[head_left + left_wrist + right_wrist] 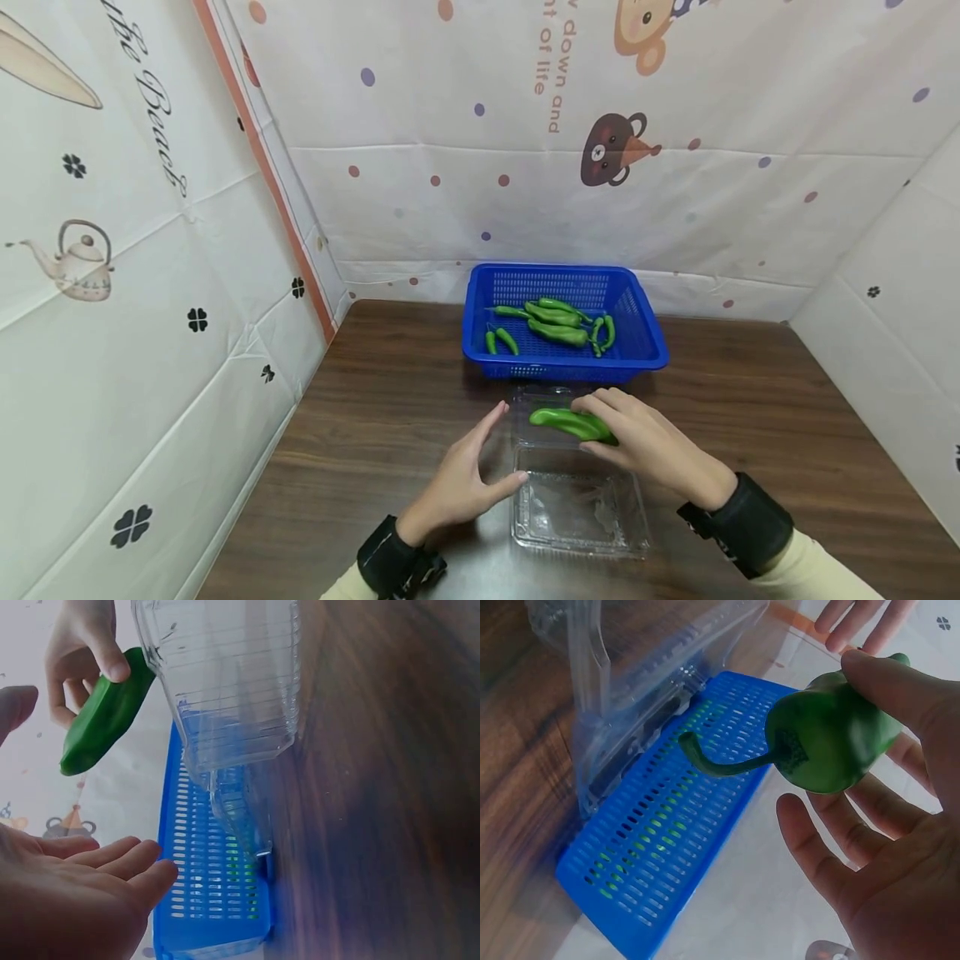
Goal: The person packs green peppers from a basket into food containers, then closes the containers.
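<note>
R hand (645,446) pinches green pepper (572,422) over open clear clamshell (577,508); L hand (465,483) open beside it, holding nothing. Risk: pepper overhangs rim w/ a light pinch, may slip onto table (360,433).

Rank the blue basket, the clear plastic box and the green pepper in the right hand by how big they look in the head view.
1. blue basket
2. clear plastic box, though it sits nearer the camera, so this is unsure
3. green pepper, clearly smallest
</note>
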Motion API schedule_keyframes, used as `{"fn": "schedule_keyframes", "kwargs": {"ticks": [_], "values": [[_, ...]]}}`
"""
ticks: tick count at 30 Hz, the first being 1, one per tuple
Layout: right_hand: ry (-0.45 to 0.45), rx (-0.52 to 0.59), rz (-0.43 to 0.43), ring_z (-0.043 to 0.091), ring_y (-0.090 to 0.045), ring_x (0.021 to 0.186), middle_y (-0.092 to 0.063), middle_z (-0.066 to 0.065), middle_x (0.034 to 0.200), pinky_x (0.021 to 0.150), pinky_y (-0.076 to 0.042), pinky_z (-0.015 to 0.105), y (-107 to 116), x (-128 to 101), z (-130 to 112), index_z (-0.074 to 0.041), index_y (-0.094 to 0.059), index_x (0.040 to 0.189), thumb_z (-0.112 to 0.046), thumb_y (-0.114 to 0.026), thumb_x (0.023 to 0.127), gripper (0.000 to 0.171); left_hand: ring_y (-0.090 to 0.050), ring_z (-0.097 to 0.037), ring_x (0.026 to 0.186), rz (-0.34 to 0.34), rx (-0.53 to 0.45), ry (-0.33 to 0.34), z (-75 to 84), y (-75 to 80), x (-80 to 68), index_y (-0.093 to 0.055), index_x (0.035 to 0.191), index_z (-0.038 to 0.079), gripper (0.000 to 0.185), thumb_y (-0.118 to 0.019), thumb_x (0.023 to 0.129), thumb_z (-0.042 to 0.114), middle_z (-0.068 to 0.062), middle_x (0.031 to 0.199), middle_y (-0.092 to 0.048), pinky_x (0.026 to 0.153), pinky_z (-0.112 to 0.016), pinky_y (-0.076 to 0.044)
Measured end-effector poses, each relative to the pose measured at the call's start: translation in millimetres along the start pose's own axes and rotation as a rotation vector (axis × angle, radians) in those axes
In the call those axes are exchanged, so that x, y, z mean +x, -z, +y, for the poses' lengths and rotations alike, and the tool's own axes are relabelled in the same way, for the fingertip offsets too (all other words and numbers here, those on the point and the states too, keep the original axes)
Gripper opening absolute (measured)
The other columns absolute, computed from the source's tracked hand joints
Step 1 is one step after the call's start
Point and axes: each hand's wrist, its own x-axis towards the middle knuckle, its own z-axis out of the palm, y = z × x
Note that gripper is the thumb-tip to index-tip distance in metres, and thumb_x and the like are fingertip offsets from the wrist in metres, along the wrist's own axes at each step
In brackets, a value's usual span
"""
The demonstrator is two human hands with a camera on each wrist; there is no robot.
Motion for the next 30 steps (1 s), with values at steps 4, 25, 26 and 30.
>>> {"fn": "schedule_keyframes", "kwargs": {"ticks": [4, 25, 26, 30], "values": [[0.000, 0.011, -0.010, 0.008, -0.056, 0.090, -0.061, -0.004, 0.105, 0.073, -0.054, 0.032, -1.9, -4.7, -2.7, -0.012, -0.065, 0.124, -0.019, -0.093, 0.076, 0.056, -0.036, -0.024, 0.149, -0.059, 0.042, 0.013, -0.4, -3.9, -5.3, -0.017, 0.166, 0.023, 0.103, -0.078, 0.087, 0.052, 0.000, 0.167, -0.031, 0.116, -0.055, -0.035], [0.011, 0.060, -0.109, 0.009, -0.061, 0.095, -0.064, -0.005, 0.110, 0.078, -0.055, 0.032, -20.6, -17.3, -13.4, -0.017, -0.068, 0.125, -0.022, -0.090, 0.079, 0.052, -0.028, -0.032, 0.152, -0.273, 0.096, 0.032, -6.2, -11.1, -19.5, -0.005, 0.167, 0.023, 0.122, -0.083, 0.080, 0.059, -0.006, 0.171, -0.017, 0.116, -0.059, -0.034], [0.010, 0.058, -0.114, 0.010, -0.061, 0.095, -0.064, -0.005, 0.110, 0.078, -0.055, 0.032, -21.0, -17.6, -13.7, -0.017, -0.068, 0.126, -0.022, -0.090, 0.079, 0.052, -0.027, -0.031, 0.152, -0.276, 0.096, 0.026, -6.3, -11.3, -19.3, -0.005, 0.167, 0.024, 0.122, -0.083, 0.080, 0.059, -0.006, 0.171, -0.016, 0.116, -0.059, -0.033], [0.008, 0.055, -0.130, 0.010, -0.061, 0.095, -0.065, -0.004, 0.110, 0.077, -0.055, 0.032, -22.3, -19.0, -14.4, -0.017, -0.069, 0.126, -0.023, -0.089, 0.080, 0.050, -0.025, -0.029, 0.153, -0.289, 0.108, -0.001, -6.9, -11.7, -17.0, -0.005, 0.167, 0.023, 0.124, -0.084, 0.078, 0.060, -0.003, 0.171, -0.014, 0.118, -0.057, -0.032]]}}
